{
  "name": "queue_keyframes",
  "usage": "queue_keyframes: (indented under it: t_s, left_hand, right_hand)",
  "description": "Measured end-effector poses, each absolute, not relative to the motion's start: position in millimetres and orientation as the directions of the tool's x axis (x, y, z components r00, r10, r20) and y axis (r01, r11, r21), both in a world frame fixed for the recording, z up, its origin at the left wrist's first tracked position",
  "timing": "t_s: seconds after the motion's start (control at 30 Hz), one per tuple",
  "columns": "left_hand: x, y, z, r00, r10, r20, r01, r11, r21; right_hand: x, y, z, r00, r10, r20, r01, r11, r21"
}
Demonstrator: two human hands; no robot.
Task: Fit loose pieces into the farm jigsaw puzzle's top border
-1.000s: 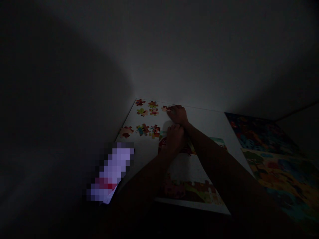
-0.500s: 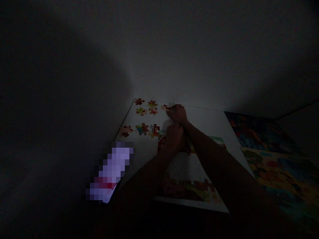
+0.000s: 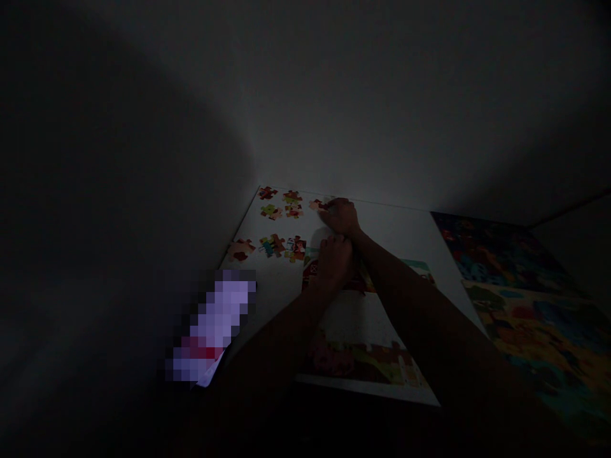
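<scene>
In dim light, my right hand [image 3: 340, 215] is at the far side of a white board, its curled fingers on a jigsaw puzzle piece [image 3: 317, 205]. My left hand [image 3: 335, 259] rests just nearer to me, crossing under the right wrist, fingers bent inward; whatever they hold is hidden. Beneath it lies a joined strip of jigsaw puzzle [image 3: 311, 270] with a red barn-like picture, partly covered by my hand and forearms. A second joined strip [image 3: 353, 361], showing a pink shape and a pale fence, lies along the near edge.
Several loose puzzle pieces [image 3: 271, 245] are spread over the board's left part. A lit phone [image 3: 217, 331], its screen blurred out, lies at the left edge. Two colourful picture sheets [image 3: 506, 251] lie to the right. Walls rise behind and left of the white surface [image 3: 391, 229].
Both hands stay in nearly the same place, with the right fingers shifting slightly at the puzzle piece. The view has tilted very slightly.
</scene>
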State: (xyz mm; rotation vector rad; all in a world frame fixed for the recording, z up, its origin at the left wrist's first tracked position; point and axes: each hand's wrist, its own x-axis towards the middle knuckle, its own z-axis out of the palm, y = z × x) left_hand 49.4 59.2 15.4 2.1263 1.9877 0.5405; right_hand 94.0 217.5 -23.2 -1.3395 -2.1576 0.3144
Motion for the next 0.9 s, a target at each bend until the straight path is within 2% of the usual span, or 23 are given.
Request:
queue_keyframes:
  t_s: [0.2, 0.37, 0.57, 0.77, 0.9]
  left_hand:
    - [50, 61, 13, 0.04, 0.99, 0.135, 0.924, -0.088, 0.372]
    - [50, 60, 13, 0.044, 0.988, 0.149, 0.925, -0.097, 0.366]
    - [51, 58, 16, 0.065, 0.984, 0.164, 0.928, -0.12, 0.352]
    - [52, 57, 17, 0.044, 0.985, 0.169, 0.935, -0.1, 0.339]
    - [52, 58, 15, 0.042, 0.98, 0.196, 0.94, -0.106, 0.325]
  right_hand:
    - [93, 216, -18, -0.281, 0.897, 0.341, 0.719, 0.432, -0.544]
    - [94, 215, -19, -0.207, 0.92, 0.332, 0.633, 0.385, -0.672]
    - [98, 216, -23, -0.158, 0.947, 0.281, 0.445, 0.322, -0.835]
    - [101, 225, -26, -0.092, 0.957, 0.275, 0.255, 0.29, -0.923]
    - [104, 227, -22, -0.119, 0.966, 0.228, 0.098, 0.24, -0.966]
